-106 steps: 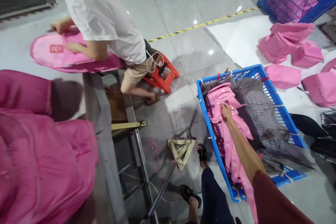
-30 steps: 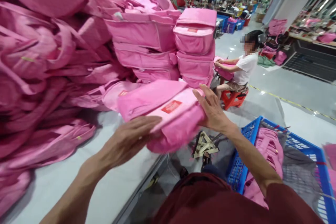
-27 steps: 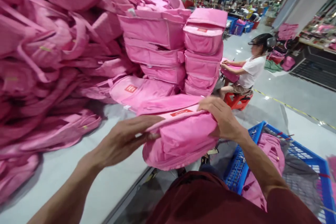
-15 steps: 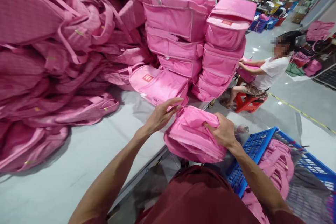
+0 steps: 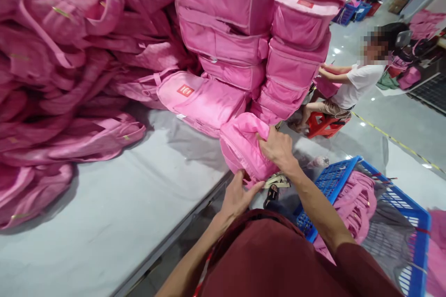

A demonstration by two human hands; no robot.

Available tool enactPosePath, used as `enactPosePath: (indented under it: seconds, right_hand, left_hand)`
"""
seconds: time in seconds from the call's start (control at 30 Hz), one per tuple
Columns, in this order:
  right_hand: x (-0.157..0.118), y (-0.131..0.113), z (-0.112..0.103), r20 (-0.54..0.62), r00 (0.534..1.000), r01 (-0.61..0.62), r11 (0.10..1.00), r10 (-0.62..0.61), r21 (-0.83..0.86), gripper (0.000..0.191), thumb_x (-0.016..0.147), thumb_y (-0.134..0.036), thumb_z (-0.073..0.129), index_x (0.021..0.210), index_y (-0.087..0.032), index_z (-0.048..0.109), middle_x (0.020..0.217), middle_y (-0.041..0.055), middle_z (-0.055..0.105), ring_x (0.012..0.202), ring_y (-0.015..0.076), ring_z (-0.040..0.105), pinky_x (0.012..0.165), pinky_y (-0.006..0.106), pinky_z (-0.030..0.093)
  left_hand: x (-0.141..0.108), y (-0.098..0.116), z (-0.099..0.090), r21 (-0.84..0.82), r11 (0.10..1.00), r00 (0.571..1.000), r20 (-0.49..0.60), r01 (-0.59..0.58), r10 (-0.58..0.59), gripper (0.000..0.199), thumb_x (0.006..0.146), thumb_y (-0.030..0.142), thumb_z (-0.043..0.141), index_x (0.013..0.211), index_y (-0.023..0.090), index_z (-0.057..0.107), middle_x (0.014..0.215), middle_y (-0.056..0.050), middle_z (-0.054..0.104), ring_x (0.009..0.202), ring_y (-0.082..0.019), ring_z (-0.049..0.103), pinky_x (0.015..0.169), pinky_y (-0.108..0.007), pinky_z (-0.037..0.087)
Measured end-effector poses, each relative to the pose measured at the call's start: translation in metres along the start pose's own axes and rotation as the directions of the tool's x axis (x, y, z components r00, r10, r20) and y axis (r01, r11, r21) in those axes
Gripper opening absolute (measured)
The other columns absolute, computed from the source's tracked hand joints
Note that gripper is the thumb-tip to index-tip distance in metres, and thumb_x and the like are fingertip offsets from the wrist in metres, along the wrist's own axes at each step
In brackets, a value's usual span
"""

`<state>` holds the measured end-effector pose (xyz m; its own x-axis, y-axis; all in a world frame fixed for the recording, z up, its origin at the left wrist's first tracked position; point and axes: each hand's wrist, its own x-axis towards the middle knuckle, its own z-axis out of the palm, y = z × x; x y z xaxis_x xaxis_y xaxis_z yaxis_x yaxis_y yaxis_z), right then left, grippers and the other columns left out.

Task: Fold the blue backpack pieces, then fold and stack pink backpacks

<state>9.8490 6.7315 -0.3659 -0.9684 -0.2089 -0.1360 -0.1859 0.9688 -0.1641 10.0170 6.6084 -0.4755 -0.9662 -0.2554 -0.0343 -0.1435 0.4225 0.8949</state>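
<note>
A soft pink bag with a seamed, curved edge hangs at the table's near edge, partly folded. My right hand is closed on its upper right side, thumb pressed into the cloth. My left hand is at its lower edge, fingers curled against the fabric and thumb stretched to the right beneath it; part of the grip is hidden. Just beyond, a flat pink backpack with a red label lies on the table, close against the held bag.
Stacked pink bags rise behind, with another stack beside them. A large heap of pink bags covers the left of the white table. A blue crate holding pink pieces stands right; a person sits on a red stool.
My left hand has come down from the bag's upper left to its lower edge. My right hand has moved left with the bag, turning it. The view has shifted.
</note>
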Motion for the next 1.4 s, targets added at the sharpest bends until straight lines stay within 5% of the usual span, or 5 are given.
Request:
enactPosePath:
  seconds: [0.37, 0.67, 1.0, 1.27, 1.4]
  right_hand:
    - [0.046, -0.039, -0.014, -0.099, 0.993, 0.072, 0.996, -0.067, 0.049, 0.043, 0.111, -0.044, 0.052, 0.135, -0.010, 0.062, 0.127, 0.0289, 0.078, 0.126, 0.0422, 0.075, 0.106, 0.052, 0.057]
    - [0.061, -0.051, -0.015, -0.083, 0.995, 0.052, 0.996, -0.046, 0.072, 0.046, 0.109, -0.043, 0.053, 0.135, -0.006, 0.064, 0.126, 0.0322, 0.078, 0.126, 0.0427, 0.075, 0.103, 0.049, 0.058]
    - [0.050, -0.055, -0.015, -0.077, 0.997, 0.021, 0.993, -0.012, 0.116, 0.042, 0.109, -0.041, 0.055, 0.134, -0.008, 0.065, 0.130, 0.0302, 0.078, 0.130, 0.0434, 0.074, 0.108, 0.054, 0.056]
    - [0.041, -0.052, 0.001, -0.160, 0.983, 0.092, 0.996, -0.089, 0.011, 0.036, 0.111, -0.042, 0.051, 0.134, -0.016, 0.060, 0.120, 0.0232, 0.081, 0.118, 0.0398, 0.078, 0.100, 0.048, 0.058]
    - [0.028, -0.049, 0.007, -0.168, 0.976, 0.139, 0.990, -0.141, -0.023, 0.035, 0.112, -0.041, 0.048, 0.136, -0.017, 0.058, 0.113, 0.0196, 0.082, 0.112, 0.0370, 0.079, 0.097, 0.043, 0.057]
  left_hand:
    - [0.030, -0.023, -0.029, 0.060, 0.956, 0.952, -0.087, -0.288, 0.292, 0.019, 0.108, 0.043, 0.059, 0.101, 0.025, 0.059, 0.094, -0.003, 0.069, 0.085, -0.021, 0.066, 0.082, -0.035, 0.050]
    - [0.032, -0.028, -0.006, -0.160, 0.984, 0.981, -0.189, -0.081, 0.050, 0.030, 0.103, 0.045, 0.059, 0.123, 0.023, 0.056, 0.121, -0.011, 0.069, 0.115, -0.029, 0.066, 0.103, -0.044, 0.052]
    - [0.016, -0.050, 0.059, -0.428, 0.902, 0.890, -0.389, 0.056, -0.240, 0.015, 0.095, 0.034, 0.053, 0.109, 0.028, 0.052, 0.104, -0.004, 0.063, 0.096, -0.023, 0.064, 0.087, -0.035, 0.054]
    - [0.050, -0.043, -0.018, 0.284, 0.891, 0.771, -0.450, -0.354, 0.450, 0.050, 0.088, 0.032, 0.077, 0.133, 0.023, 0.058, 0.113, -0.011, 0.076, 0.110, -0.031, 0.075, 0.103, -0.045, 0.055]
    - [0.063, -0.035, -0.047, 0.416, 0.858, 0.823, -0.342, -0.300, 0.454, 0.043, 0.090, 0.029, 0.074, 0.132, 0.021, 0.068, 0.098, -0.010, 0.078, 0.091, -0.030, 0.076, 0.094, -0.041, 0.056]
